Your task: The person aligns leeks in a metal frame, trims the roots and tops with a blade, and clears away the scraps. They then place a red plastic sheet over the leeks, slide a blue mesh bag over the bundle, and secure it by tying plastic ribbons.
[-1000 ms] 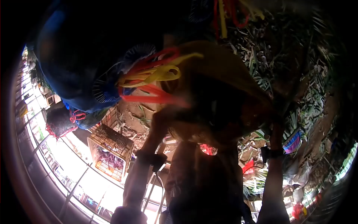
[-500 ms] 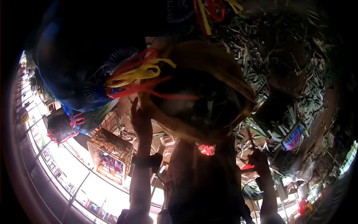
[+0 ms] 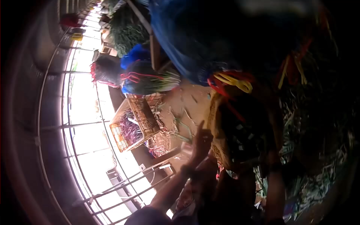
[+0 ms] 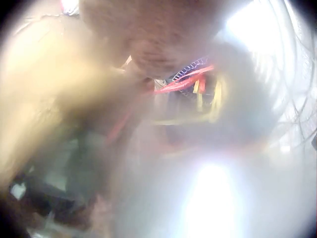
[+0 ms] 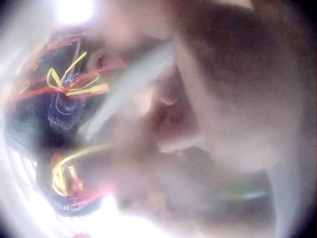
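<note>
My left hand (image 3: pixel 203 141) is beside the near left rim of a large yellow-brown sack (image 3: pixel 213 120), its index finger straight. The sack's mouth gapes upward, dark inside with several pale bits. In the left wrist view the sack (image 4: pixel 34 89) fills the left side, blurred below the hand (image 4: pixel 153 37). My right hand (image 3: pixel 272 159) lies in shadow at the sack's right rim. Up close in the right wrist view, its curled fingers (image 5: pixel 171 94) hold a long, pale green, tapering strip (image 5: pixel 129 82), blurred.
Big blue bags (image 3: pixel 178 48) with red and yellow ties (image 3: pixel 234 80) stand beyond the sack. A tilted plastic crate (image 3: pixel 144 118) holds purplish strands. Behind it lie tied bundles of green stalks (image 3: pixel 150 80). A barred railing (image 3: pixel 71 123) runs along the left; leaf litter (image 3: pixel 318 183) covers the right.
The head view has swung left, shifting the sack and crate rightward. My right hand has risen from below the sack to its right rim. The left hand remains near the sack's left rim.
</note>
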`<state>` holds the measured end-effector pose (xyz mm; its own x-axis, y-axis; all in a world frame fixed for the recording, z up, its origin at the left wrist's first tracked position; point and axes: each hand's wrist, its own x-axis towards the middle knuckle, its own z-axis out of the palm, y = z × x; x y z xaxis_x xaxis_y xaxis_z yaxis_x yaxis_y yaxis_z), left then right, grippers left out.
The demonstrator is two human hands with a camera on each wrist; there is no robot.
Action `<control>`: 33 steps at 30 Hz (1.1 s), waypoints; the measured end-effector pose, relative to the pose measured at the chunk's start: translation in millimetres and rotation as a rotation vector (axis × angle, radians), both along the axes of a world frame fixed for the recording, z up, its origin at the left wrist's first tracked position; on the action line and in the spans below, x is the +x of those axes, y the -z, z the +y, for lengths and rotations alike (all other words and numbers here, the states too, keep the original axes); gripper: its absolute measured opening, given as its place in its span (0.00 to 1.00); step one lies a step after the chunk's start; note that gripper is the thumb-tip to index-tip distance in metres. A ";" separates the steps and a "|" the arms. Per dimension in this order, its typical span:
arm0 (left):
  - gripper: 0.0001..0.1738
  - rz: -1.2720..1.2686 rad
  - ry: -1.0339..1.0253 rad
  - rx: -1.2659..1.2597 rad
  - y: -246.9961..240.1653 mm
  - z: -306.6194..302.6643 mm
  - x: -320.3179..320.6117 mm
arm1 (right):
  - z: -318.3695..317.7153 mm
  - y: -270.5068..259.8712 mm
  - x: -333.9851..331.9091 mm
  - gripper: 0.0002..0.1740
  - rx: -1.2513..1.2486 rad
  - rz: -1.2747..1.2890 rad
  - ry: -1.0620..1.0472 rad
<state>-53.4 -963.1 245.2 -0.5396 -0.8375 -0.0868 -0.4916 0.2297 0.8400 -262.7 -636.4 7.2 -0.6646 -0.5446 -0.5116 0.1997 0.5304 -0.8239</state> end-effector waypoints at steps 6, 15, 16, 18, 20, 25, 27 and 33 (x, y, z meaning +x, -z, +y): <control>0.34 -0.123 -0.180 0.451 -42.7 58.9 60.2 | -67.0 -74.6 -14.9 0.23 -0.140 -0.112 -0.099; 0.27 -0.165 0.104 0.710 -41.5 72.3 158.4 | 115.1 -158.3 133.1 0.40 -0.028 -0.393 -0.015; 0.27 -0.097 0.138 0.706 -26.3 69.8 172.9 | 143.9 -164.7 161.6 0.41 0.000 -0.421 0.047; 0.28 -0.234 0.239 0.603 -52.0 60.0 185.2 | 207.8 -175.9 224.4 0.45 0.052 -0.496 0.197; 0.28 -0.433 0.359 0.394 -42.1 58.2 211.7 | 267.8 -178.4 286.6 0.49 -0.033 -0.638 0.377; 0.07 -0.324 0.727 0.197 -31.3 32.1 251.2 | 301.2 -171.0 427.6 0.43 0.225 -0.456 0.232; 0.10 -0.574 1.070 -0.076 -28.9 22.7 252.9 | 307.2 -177.7 487.7 0.36 0.298 -0.391 0.224; 0.14 -0.641 0.850 0.389 -32.8 67.0 201.1 | 297.3 -181.2 605.9 0.18 0.323 -0.393 0.502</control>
